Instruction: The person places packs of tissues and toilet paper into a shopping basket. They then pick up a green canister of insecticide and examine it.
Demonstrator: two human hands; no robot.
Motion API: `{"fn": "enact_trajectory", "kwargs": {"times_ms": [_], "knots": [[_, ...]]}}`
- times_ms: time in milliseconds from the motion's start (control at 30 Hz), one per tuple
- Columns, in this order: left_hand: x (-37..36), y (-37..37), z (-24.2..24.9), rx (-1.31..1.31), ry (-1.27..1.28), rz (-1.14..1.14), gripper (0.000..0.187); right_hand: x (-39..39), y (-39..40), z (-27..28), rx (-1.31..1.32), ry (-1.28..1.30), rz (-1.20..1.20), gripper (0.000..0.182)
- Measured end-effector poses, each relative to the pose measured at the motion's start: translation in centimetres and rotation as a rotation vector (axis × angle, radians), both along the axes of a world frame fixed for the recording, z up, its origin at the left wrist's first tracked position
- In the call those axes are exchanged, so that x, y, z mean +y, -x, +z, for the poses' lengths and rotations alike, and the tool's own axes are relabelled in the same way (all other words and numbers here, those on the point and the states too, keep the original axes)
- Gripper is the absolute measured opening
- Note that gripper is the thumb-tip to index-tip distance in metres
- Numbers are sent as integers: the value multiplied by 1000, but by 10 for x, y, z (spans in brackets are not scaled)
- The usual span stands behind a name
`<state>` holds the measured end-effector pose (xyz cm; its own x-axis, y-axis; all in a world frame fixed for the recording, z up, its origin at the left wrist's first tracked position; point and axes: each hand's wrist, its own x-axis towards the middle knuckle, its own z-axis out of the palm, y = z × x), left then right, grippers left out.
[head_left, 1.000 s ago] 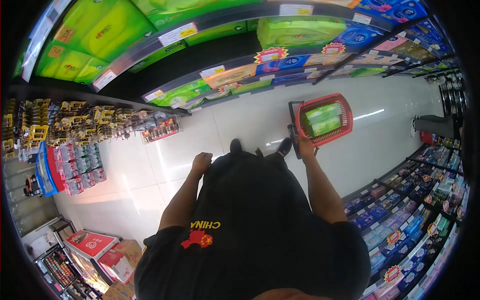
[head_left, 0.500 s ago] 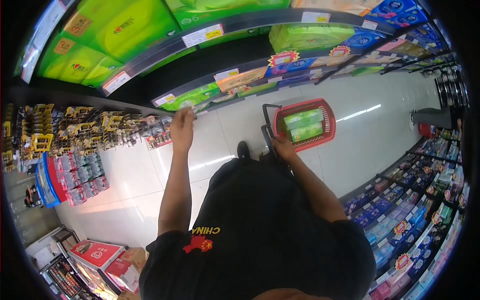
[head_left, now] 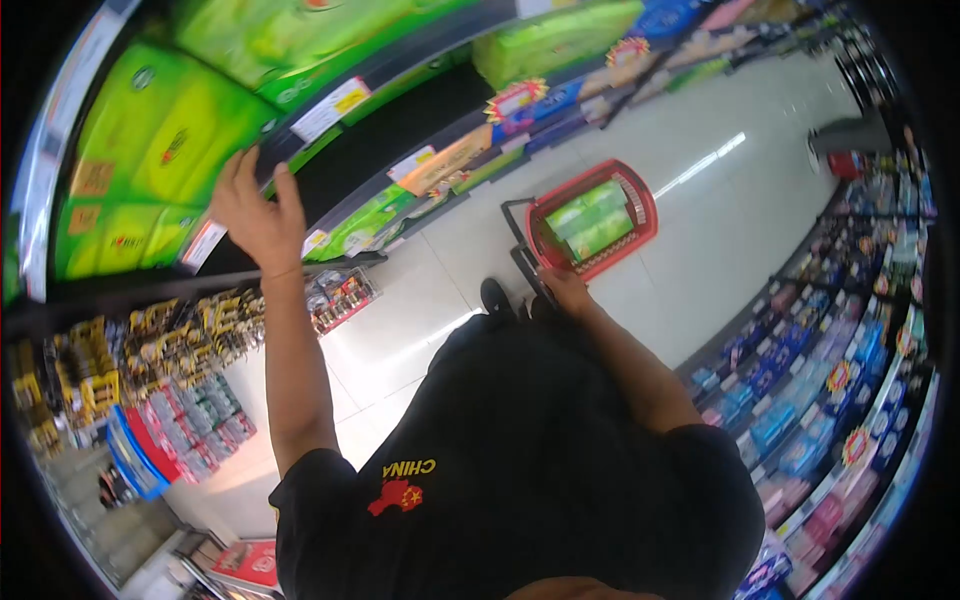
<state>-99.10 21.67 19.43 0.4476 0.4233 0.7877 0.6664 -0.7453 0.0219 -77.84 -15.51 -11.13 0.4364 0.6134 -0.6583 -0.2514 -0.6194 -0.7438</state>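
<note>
My left hand is raised at the shelf, fingers spread and nothing in it. Its fingertips overlap the shelf edge and the lower corner of a large green tissue pack. A white and yellow price tag sits just to the right of it. Low beside my legs, my right hand is closed round the black handle of a red shopping basket. Inside the basket lie green tissue packs.
Shelves of green packs run along the top. Hanging goods and boxed drink packs are on the left. Another shelf with blue and pink packs curves along the right. A person's leg shows at far right, over the tiled floor.
My left hand has risen to the left toward the green packs, and its fingers have spread. My right hand keeps hold of the basket handle. The view has turned somewhat.
</note>
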Motion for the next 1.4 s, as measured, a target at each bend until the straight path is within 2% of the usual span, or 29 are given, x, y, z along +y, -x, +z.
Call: {"fn": "enact_trajectory", "kwargs": {"times_ms": [67,100,200,233,333,367,433,533,633,733,833,933,1033,1133,1233,1333,1400], "knots": [[3,-1,-7,36,-19,16,37,-6,4,15,61,16,-58,50],[8,-1,-12,22,-20,24,38,-12,2,2,67,70,-22,54],[16,-3,-20,39,-74,83,37,-17,2,4,-44,58,30,60],[17,-4,-21,41,-85,98,36,-21,3,-13,17,22,-2,63],[17,-9,-24,47,-119,105,35,-28,3,-42,-29,31,3,63],[17,-9,-24,49,-133,102,35,-33,2,-47,-42,63,28,62],[16,-10,-23,70,-133,116,35,-33,-5,-20,-65,126,79,60],[13,-13,-21,106,-117,144,37,-44,-10,-40,-156,24,114,58],[6,-20,-20,141,-98,179,40,-55,-19,-82,-146,10,90,45],[6,-25,-22,197,-185,177,43,-61,-31,-98,-124,182,84,43],[9,-28,-29,214,-195,234,46,-69,-41,-102,8,186,-50,42],[14,-30,-33,252,-194,294,47,-75,-60,-109,104,214,-48,43],[14,-35,-37,279,-195,350,50,-80,-80,-116,86,268,-55,45],[17,-37,-43,315,-245,371,52,-86,-98,-129,153,245,-154,44],[17,-43,-47,355,-225,421,57,-94,-129,-141,144,301,-42,42],[23,-39,-49,386,-191,466,63,-101,-148,-163,23,320,-101,53],[26,-35,-52,393,-174,502,64,-106,-170,-191,35,335,6,53]]}}
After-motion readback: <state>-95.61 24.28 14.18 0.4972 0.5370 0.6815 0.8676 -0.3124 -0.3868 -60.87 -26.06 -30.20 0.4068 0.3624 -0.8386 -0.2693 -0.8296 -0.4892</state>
